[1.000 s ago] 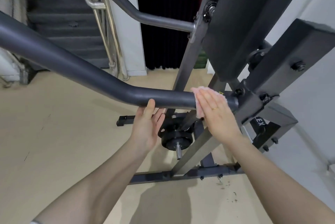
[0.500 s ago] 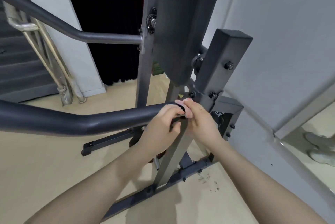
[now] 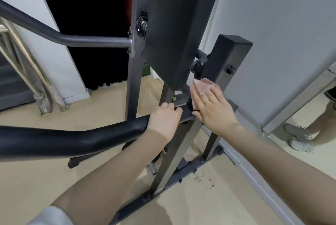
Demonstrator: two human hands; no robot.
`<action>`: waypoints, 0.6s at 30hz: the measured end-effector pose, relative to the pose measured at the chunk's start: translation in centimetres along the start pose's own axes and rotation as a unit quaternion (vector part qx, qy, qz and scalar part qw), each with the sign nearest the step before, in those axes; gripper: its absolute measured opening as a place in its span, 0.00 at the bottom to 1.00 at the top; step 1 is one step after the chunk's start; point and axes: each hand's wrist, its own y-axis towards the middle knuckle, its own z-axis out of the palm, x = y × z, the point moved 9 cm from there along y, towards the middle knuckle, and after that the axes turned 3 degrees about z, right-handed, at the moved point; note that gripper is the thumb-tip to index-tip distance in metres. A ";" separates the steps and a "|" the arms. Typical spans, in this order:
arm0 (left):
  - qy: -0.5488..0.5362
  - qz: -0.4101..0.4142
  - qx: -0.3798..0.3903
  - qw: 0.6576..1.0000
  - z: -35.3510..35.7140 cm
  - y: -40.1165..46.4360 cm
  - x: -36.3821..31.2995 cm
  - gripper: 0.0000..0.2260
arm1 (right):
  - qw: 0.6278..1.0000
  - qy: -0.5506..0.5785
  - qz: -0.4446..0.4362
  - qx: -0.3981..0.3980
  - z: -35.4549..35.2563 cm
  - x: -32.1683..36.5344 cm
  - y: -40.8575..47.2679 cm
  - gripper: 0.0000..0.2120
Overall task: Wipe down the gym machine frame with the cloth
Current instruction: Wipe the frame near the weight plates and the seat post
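Note:
The dark grey gym machine frame (image 3: 174, 153) stands in front of me, with a thick black padded arm (image 3: 72, 139) running in from the left. My left hand (image 3: 164, 117) grips the end of that padded arm where it meets the frame. A pink cloth (image 3: 203, 86) lies flat against the frame joint beside the square black post (image 3: 225, 61). My right hand (image 3: 212, 110) presses on the cloth with straight fingers, covering its lower part.
A tall black back pad (image 3: 174, 24) rises above the hands. A grey wall panel (image 3: 281, 33) is close on the right, with a mirror showing a person's legs and shoes (image 3: 301, 139). A stair railing (image 3: 27, 79) stands at left. Debris (image 3: 201, 179) dots the floor.
My right hand opened flat and slid the cloth up onto the joint by the post. My left hand stayed wrapped on the padded arm's end. The view shifted right.

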 end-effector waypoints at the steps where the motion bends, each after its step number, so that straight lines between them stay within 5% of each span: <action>1: -0.002 0.000 -0.006 1.000 0.0 -0.1 0.0 0.17 | 0.999 -0.031 -0.024 0.009 0.4 0.1 -0.1 0.32; 4: -0.016 -0.001 -0.011 1.000 -0.1 -0.1 0.1 0.14 | 0.990 -0.104 -0.060 -0.078 -1.6 -2.1 2.4 0.27; 9: -0.036 -0.013 0.010 0.999 0.2 0.2 0.4 0.17 | 0.983 -0.056 0.071 -0.158 -4.0 -6.9 5.4 0.20; 14: -0.048 -0.020 0.060 0.997 0.9 0.8 0.7 0.19 | 0.982 -0.078 -0.115 -0.127 -2.2 -1.9 2.4 0.21; 18: -0.056 -0.041 0.117 0.991 1.0 1.5 0.8 0.18 | 0.958 -0.021 0.033 -0.284 -5.4 -9.4 4.7 0.20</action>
